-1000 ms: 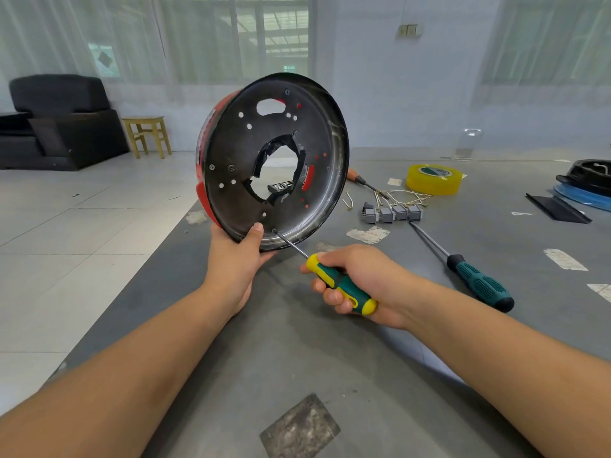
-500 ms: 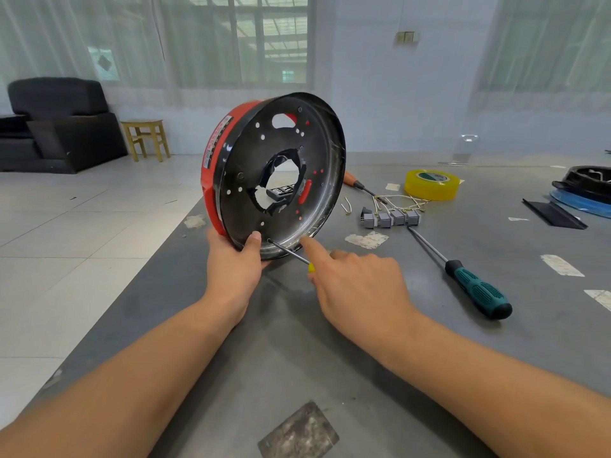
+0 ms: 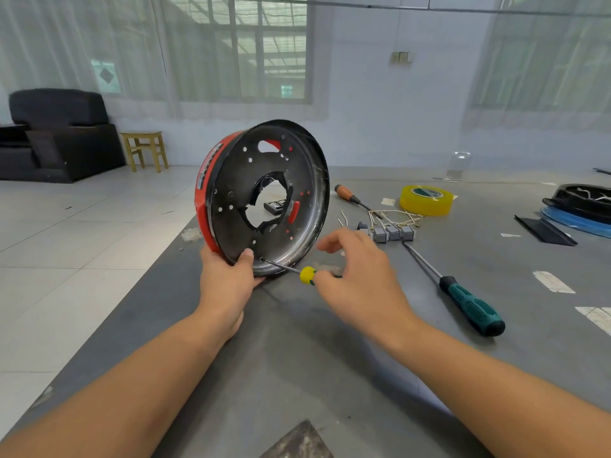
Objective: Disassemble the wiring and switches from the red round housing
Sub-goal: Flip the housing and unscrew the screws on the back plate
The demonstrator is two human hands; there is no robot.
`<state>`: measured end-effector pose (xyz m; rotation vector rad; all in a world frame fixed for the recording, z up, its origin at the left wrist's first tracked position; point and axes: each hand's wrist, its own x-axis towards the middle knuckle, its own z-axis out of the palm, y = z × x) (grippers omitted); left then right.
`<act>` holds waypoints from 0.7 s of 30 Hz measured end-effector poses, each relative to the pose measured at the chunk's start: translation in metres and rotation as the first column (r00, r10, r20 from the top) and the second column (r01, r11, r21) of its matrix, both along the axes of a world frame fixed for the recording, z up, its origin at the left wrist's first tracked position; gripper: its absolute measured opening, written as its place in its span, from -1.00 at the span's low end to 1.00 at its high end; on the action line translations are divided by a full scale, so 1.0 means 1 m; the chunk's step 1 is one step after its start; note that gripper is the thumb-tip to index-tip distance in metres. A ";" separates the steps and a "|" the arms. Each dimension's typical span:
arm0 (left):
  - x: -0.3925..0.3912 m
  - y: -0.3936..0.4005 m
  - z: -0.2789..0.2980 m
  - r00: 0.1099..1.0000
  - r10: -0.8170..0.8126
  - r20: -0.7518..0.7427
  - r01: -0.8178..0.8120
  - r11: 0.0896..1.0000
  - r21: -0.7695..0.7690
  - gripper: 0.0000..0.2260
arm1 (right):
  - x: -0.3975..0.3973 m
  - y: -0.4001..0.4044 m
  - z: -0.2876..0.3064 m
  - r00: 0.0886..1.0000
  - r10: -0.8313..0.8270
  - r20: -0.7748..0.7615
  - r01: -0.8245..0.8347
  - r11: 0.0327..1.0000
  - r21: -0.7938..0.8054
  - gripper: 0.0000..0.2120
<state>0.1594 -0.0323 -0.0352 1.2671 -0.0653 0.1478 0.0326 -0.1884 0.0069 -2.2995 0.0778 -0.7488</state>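
Note:
The red round housing (image 3: 202, 190) stands on edge on the grey table (image 3: 330, 375), its black perforated back plate (image 3: 231, 200) facing me. My left hand (image 3: 224, 285) grips its lower rim, thumb on the plate. My right hand (image 3: 360, 279) holds a yellow-and-green screwdriver (image 3: 307, 275) whose tip sits in a hole low on the plate beside my thumb; the index finger sticks out and most of the handle is hidden under the hand. Several grey switches (image 3: 391, 233) with thin wires (image 3: 396, 217) lie on the table behind my right hand.
A teal-handled screwdriver (image 3: 469, 304) lies to the right, an orange-handled one (image 3: 344, 192) further back. A yellow tape roll (image 3: 426, 200), a black strip (image 3: 542, 230) and a black round part (image 3: 582, 198) sit at the far right. The table's left edge drops to the tiled floor.
The housing has come down from mid-air to rest on the table and turned to show its red rim. My right hand shifted forward over the screwdriver handle, fingers spreading.

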 end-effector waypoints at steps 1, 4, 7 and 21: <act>0.000 0.000 0.000 1.000 -0.006 -0.004 0.006 1.000 -0.010 -0.64 | 0.001 -0.001 0.001 1.000 0.011 0.017 -0.013 0.995 0.099 -0.72; 0.000 0.001 0.001 1.000 -0.005 -0.029 0.004 0.999 -0.031 -0.65 | 0.006 -0.007 0.000 0.997 0.002 0.074 -0.027 0.938 0.344 -0.78; 0.002 0.001 0.002 0.998 0.001 -0.061 -0.004 0.998 -0.061 -0.66 | 0.010 -0.009 0.000 0.989 0.012 0.149 -0.098 0.808 0.581 -0.80; 0.011 0.010 0.008 0.981 -0.020 -0.190 0.000 0.994 -0.106 -0.71 | 0.015 0.005 0.039 0.973 -0.211 0.099 0.230 0.933 -0.277 -0.43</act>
